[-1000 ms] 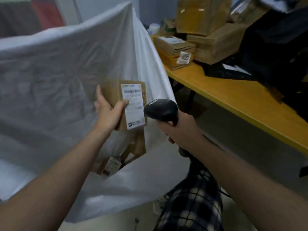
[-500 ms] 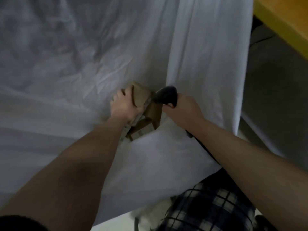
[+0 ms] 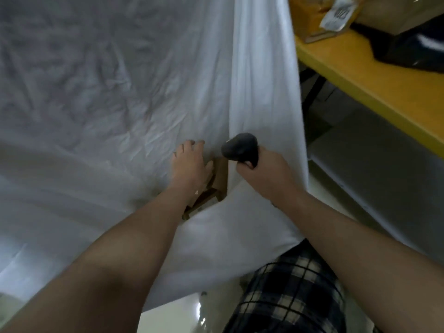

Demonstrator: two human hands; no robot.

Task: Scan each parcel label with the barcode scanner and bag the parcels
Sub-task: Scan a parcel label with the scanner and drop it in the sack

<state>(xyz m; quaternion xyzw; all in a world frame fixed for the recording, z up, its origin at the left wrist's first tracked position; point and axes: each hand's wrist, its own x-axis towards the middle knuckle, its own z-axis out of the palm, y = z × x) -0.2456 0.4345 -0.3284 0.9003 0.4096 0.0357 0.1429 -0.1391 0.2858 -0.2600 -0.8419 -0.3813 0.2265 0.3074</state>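
A large white bag [image 3: 108, 92] fills most of the view, its mouth a narrow slit at the centre. Brown cardboard parcels [image 3: 219, 175] show in the slit. My left hand [image 3: 189, 164] reaches into the opening with its fingers spread and straight, holding nothing, just above the parcels. My right hand [image 3: 262, 174] grips the black barcode scanner [image 3: 240, 147] by its handle at the bag's right edge, the scanner head pointing left toward the slit.
A yellow table [image 3: 360, 75] runs along the right side, with cardboard boxes [image 3: 312, 18] and a black bag [image 3: 413, 44] at its far end. Grey floor lies beneath it. My plaid-clad leg [image 3: 288, 296] is at the bottom.
My left hand lowered the labelled parcel into the bag and let go of it; the fingers are now spread. The view tilted down and then back toward the table.
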